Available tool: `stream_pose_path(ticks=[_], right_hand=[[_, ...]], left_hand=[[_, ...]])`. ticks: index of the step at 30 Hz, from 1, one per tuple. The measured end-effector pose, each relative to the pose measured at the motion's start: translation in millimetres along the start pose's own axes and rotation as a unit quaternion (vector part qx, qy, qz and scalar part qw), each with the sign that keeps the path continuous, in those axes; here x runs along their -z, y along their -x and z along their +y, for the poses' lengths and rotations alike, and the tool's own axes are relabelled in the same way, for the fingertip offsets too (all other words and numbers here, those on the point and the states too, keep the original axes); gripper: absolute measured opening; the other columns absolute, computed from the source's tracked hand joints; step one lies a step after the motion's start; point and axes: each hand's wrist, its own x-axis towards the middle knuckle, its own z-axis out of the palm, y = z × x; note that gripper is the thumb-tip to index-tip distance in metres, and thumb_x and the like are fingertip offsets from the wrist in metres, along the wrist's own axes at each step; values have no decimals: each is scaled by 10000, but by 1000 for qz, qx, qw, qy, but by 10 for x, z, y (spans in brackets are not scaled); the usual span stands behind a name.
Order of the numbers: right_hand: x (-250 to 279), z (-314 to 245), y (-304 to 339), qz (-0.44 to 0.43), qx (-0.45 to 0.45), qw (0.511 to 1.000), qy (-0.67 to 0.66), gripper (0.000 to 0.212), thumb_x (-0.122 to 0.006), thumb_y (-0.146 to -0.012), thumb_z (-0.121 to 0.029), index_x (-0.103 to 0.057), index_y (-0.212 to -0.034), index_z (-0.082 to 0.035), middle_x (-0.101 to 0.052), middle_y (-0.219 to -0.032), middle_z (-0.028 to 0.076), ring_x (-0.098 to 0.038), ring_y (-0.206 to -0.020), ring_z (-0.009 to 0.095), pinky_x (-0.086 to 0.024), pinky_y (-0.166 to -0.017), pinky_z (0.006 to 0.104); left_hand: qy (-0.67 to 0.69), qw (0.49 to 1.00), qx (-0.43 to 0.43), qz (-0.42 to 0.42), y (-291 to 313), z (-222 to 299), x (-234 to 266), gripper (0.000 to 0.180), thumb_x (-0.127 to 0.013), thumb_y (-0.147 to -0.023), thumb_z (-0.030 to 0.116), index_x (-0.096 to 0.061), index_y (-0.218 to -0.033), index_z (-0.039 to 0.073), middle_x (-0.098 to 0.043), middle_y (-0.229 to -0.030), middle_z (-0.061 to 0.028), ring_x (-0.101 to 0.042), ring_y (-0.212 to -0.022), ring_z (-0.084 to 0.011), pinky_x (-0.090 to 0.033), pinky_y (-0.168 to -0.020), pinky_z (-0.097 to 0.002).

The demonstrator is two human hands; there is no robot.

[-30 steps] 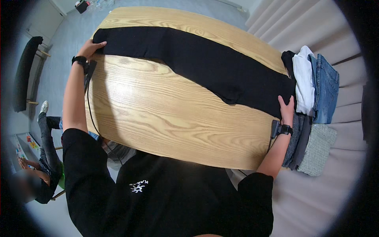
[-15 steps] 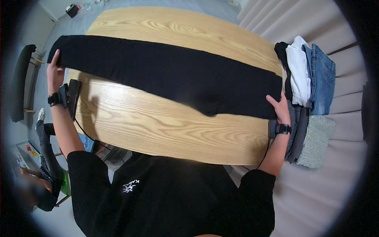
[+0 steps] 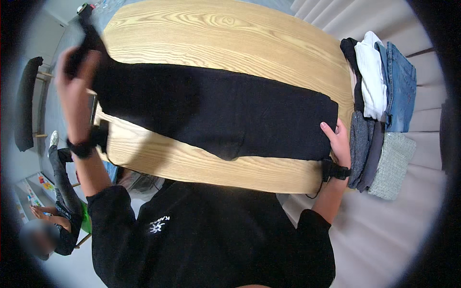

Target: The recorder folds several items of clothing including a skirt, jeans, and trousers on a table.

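A pair of black trousers (image 3: 211, 105), doubled lengthwise, stretches across the wooden table (image 3: 192, 26). My left hand (image 3: 77, 72) grips the narrow leg end and lifts it off the tabletop; motion smears both the fingers and the raised cloth. At the wide end on the right, my right hand (image 3: 338, 139) holds the edge, thumb on top of the fabric and the other fingers partly hidden. Between the hands, the cloth lies fairly flat with a bulge at its near edge.
Folded clothes sit beyond the table's right side: a white garment (image 3: 370, 77), blue jeans (image 3: 401, 91) and a grey-green textured piece (image 3: 393, 163). A dark phone-like device (image 3: 92, 108) lies near my left wrist. Another person (image 3: 62, 211) sits at the far left.
My left hand has lifted the leg end and moved it slightly rightward, bending the cloth upward. The near bulge has shifted left and toward me. My right hand stays at the wide end.
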Motion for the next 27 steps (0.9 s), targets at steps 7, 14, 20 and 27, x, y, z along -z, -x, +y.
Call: stream_pose_path(ticks=[7,14,20,27], right_hand=[[-86,-96,10,-9,26,1000,3,330,-640,-872,-89,-517,-1153,32,-606,-1125,109,-564,-1010,152,-439,-903,292],[-48,-20,81,38,63,997,9,313,-626,-880,-79,-522,-1158,20,-603,-1097,81,-552,-992,149,-428,-902,287],[64,-126,61,182,108,971,109,314,-642,-881,-99,-542,-1143,42,-598,-1112,79,-533,-994,134,-414,-901,268],[378,-770,151,335,206,842,368,406,-682,-859,-205,-557,-1125,75,-632,-1049,148,-557,-955,204,-423,-890,326]], left_hand=[[-158,883,-110,-428,1329,448,-1100,475,-736,-638,47,-511,-1056,64,-534,-955,-127,-572,-905,-337,-497,-773,-392],[-130,866,-150,-459,1166,463,-1244,412,-686,-694,28,-491,-1055,62,-504,-941,-129,-566,-913,-330,-501,-765,-404],[-54,847,-131,-512,996,483,-1232,383,-661,-800,166,-531,-1137,38,-550,-1062,-158,-568,-997,-349,-493,-836,-388],[-271,835,-128,-462,807,301,-874,591,-671,-816,319,-462,-1354,196,-337,-1472,-83,-221,-1395,-318,-212,-1087,-587]])
